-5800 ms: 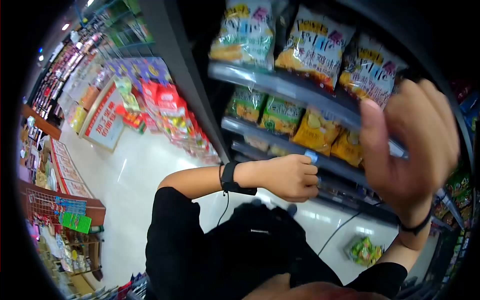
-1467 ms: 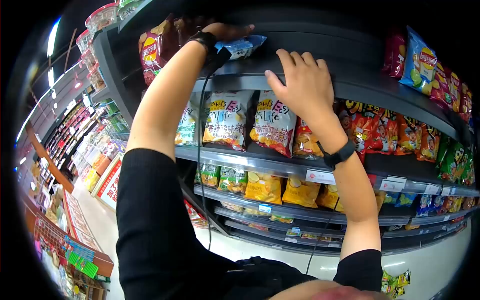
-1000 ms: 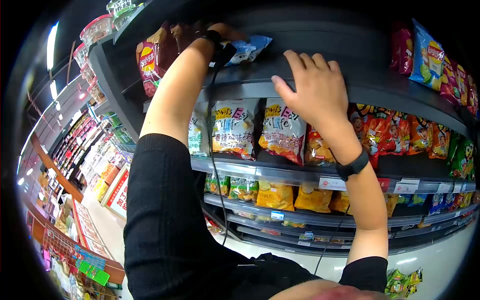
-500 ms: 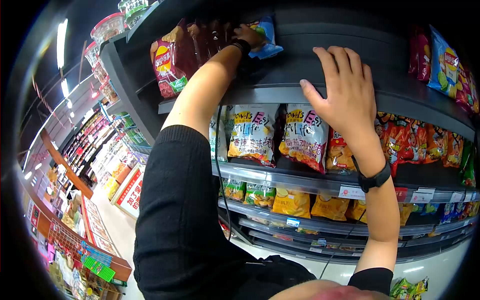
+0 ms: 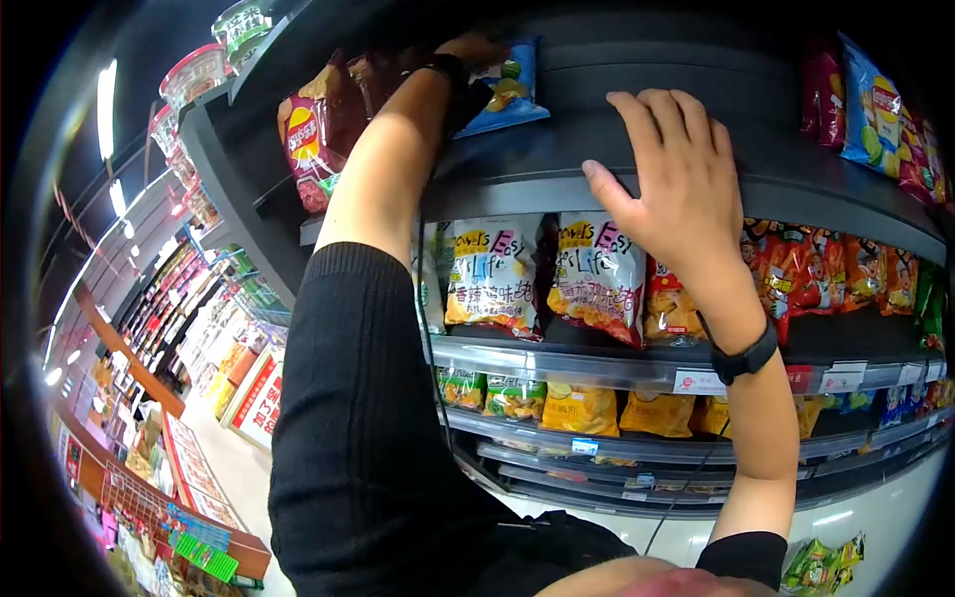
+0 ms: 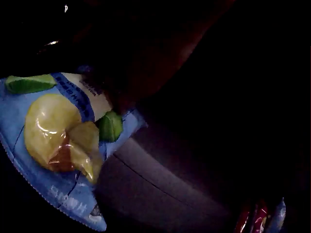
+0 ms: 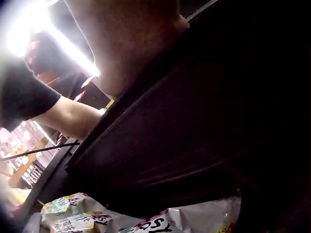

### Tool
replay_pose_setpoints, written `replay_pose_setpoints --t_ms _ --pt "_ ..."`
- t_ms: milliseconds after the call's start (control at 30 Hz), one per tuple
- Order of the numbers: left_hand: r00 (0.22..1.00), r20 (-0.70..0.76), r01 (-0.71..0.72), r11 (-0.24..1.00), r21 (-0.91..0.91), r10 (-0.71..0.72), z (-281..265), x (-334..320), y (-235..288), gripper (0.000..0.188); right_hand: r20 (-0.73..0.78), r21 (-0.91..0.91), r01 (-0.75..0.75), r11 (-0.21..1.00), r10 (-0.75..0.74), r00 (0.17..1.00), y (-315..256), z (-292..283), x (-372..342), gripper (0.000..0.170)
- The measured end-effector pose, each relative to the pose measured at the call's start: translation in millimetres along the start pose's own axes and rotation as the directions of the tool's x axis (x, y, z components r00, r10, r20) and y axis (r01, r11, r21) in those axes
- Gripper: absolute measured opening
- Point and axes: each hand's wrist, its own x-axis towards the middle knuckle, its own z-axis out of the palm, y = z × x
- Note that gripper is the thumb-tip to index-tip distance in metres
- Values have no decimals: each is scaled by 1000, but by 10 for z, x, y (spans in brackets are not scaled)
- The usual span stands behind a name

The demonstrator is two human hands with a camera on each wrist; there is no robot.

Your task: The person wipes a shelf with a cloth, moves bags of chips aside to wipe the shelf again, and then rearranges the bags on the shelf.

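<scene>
On the top shelf my left hand [image 5: 473,48] holds a blue bag of potato chips [image 5: 504,95] by its upper part, the bag tilted. The left wrist view shows the bag close up, with a chip picture and lime pieces on its front, and the dark hand [image 6: 150,63] over its top; the fingertips are hidden in shadow. Dark-red chip bags [image 5: 306,139] stand in a row just left of that arm. My right hand [image 5: 681,174] rests with fingers spread on the front part of the same shelf, holding nothing. From below, the right wrist view shows that hand [image 7: 126,48] at the shelf's edge.
The shelf lip [image 5: 527,189] runs across in front of both arms. Below it stand white snack bags [image 5: 492,279], red bags [image 5: 796,269] and yellow bags [image 5: 579,408]. More blue chip bags [image 5: 870,109] stand far right. A cable [image 5: 428,348] hangs beside the left sleeve.
Both hands have gone from low before the shelves up to the top shelf. The blue bag has shifted right, risen more upright, then tilted down again in my left hand. The right hand stays on the shelf.
</scene>
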Motion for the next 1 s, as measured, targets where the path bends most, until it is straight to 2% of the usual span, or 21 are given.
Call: replay_pose_setpoints --t_ms 100,167,233,333,433,467,667,767,867,933,1000 --pt "988 78 -150 954 259 134 -32 -92 56 72 26 18 -5 1000 5 1000 0 -9 7 53" --pt "993 88 -94 974 206 77 -108 -177 156 66 29 22 -1 1000 0 1000 13 -6 14 53" --pt "988 102 128 988 -80 -120 -212 -315 243 59 50 17 -9 1000 8 999 -1 -5 9 54" --pt "977 -169 -108 983 146 132 122 131 -194 56 87 43 -15 999 12 996 -10 -47 36 52" --pt "966 -238 119 990 72 -99 -146 -202 6 56 50 12 15 1000 -16 999 -11 9 22 52" --pt "954 -297 69 992 104 -35 -214 -380 65 57 50 11 16 1000 -16 999 -12 0 23 52" --pt "989 -144 24 995 95 -10 210 -51 -269 49 61 7 23 1000 -24 998 -11 -11 29 54" --pt "983 -181 67 980 190 -32 77 -250 -86 49 70 -2 24 1000 -24 997 -10 -29 29 54" --pt "958 -285 40 977 210 22 96 -311 -102 52 29 6 35 999 -36 999 -19 -5 31 53" --pt "982 -187 37 975 220 5 279 37 -415 57 36 -5 41 999 -41 998 -17 -1 24 53" --pt "991 -125 73 977 201 -48 211 -3 -313 61 44 -16 38 999 -37 998 -17 -15 27 52"
